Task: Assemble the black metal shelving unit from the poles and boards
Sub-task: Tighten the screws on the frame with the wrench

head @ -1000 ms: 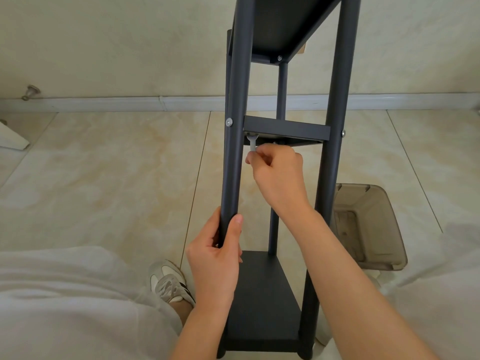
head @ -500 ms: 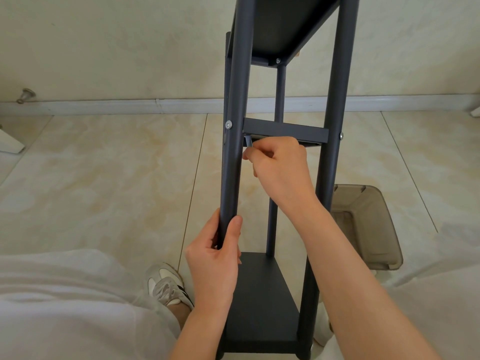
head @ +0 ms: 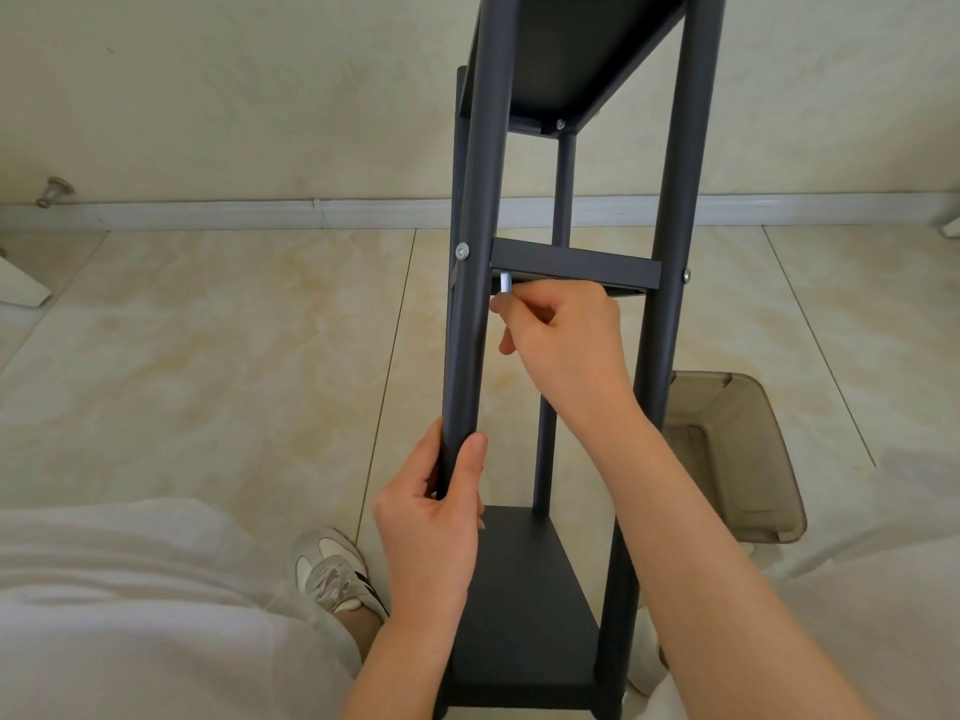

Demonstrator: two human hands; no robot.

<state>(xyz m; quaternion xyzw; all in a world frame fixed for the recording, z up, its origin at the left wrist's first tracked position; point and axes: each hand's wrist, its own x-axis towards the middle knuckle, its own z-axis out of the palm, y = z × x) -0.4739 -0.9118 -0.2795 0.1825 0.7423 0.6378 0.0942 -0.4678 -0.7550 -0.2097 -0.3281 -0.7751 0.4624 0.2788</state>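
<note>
Black metal shelving unit (head: 670, 324), upright on the tiled floor (head: 208, 356) between the person's knees, near the wall. Its top is cut off by the upper frame edge, so only the underside of the top board (head: 566, 59) shows. The poles are round and matte dark. The middle board (head: 574, 262) and bottom board (head: 519, 605) are flat, and a silver screw head (head: 462, 251) sits at the joint. The left hand (head: 431, 517) wraps round the front left pole (head: 478, 210) low down. The right hand (head: 566, 345) pinches a small silver tool (head: 505, 283), mostly hidden by the fingers, its tip just under the middle board's left corner. A translucent brown bin (head: 737, 459) stands to the right behind the unit; its contents cannot be made out. A shoe (head: 332, 569) rests left of the base.
</note>
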